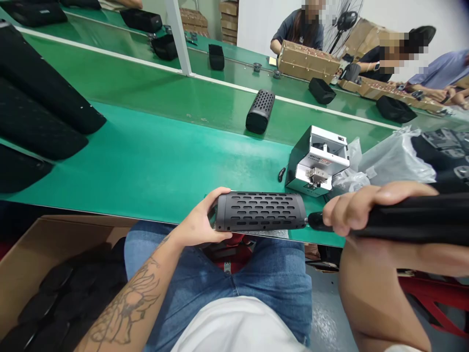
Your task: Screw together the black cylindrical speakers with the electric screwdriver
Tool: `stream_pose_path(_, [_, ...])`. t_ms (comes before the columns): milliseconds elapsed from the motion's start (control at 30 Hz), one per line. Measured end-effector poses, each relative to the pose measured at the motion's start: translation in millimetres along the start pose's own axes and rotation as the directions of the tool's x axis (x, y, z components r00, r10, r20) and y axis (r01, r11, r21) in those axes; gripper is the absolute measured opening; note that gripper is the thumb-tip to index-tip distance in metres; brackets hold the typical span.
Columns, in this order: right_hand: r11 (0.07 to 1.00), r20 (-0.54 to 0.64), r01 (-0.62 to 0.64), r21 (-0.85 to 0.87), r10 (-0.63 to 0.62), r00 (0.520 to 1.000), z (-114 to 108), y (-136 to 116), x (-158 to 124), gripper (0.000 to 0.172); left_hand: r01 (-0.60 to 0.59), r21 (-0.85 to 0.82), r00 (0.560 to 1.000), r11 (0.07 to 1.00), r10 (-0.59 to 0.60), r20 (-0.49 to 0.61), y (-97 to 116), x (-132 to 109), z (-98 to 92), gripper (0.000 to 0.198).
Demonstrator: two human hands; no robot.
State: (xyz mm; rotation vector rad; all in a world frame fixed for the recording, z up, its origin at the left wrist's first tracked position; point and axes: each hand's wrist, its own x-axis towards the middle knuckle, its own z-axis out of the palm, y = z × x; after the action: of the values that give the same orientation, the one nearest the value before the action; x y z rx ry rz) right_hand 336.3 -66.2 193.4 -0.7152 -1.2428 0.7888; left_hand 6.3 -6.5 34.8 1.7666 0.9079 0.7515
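Observation:
A dark grey casing with slotted holes (261, 212) lies lengthwise at the front edge of the green table (146, 156). My left hand (201, 220) grips its left end between thumb and fingers. On the right, my right hand (351, 210) is wrapped round a black power screwdriver (414, 219), held level. The tool's tip meets the right end of the casing; whether a screw sits there is too small to tell. Behind them stands a silver and black machine (318, 161), with a small black piece (281, 174) beside it.
A similar slotted casing (260, 111) rests on the green belt beyond. Long black parts (44, 93) lie at the left, plastic bags (395, 159) at the right. An open cardboard box (73, 244) with black parts is below left. Several people work across the line.

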Motion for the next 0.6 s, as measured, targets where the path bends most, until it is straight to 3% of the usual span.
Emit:
stream_pose_path(100, [0.968,-0.145,0.208,-0.141,-0.228,0.963,-17,17,33,0.069,-0.006,0.018,1.0,1.0,0.006,-0.015,-1,-1,1.4,0.106])
stream_pose_path(133, [0.927,-0.225,0.299,-0.227,-0.348,0.91,-25,28,45,0.068,-0.006,0.025,1.0,1.0,0.007,-0.022,-1,-2,1.8,0.106])
stream_pose_path(200, [0.883,-0.298,0.354,-0.308,-0.443,0.845,-40,53,64,0.057,-0.001,0.036,0.999,0.999,0.002,-0.032,-1,-2,2.8,0.106])
stream_pose_path(300, [0.868,-0.308,0.342,-0.359,-0.456,0.835,-57,83,75,0.051,0.009,0.031,0.999,0.999,-0.008,-0.032,-1,-2,4.0,0.107])
stream_pose_path(400, [0.875,-0.31,0.312,-0.37,-0.433,0.846,-60,94,72,0.051,0.002,0.024,0.999,1.0,-0.001,-0.032,-3,-1,4.4,0.11])
stream_pose_path(600, [0.897,-0.436,0.281,-0.341,-0.416,0.798,-39,67,64,0.055,-0.008,0.013,0.999,1.0,0.008,-0.041,-6,-1,4.9,0.114])
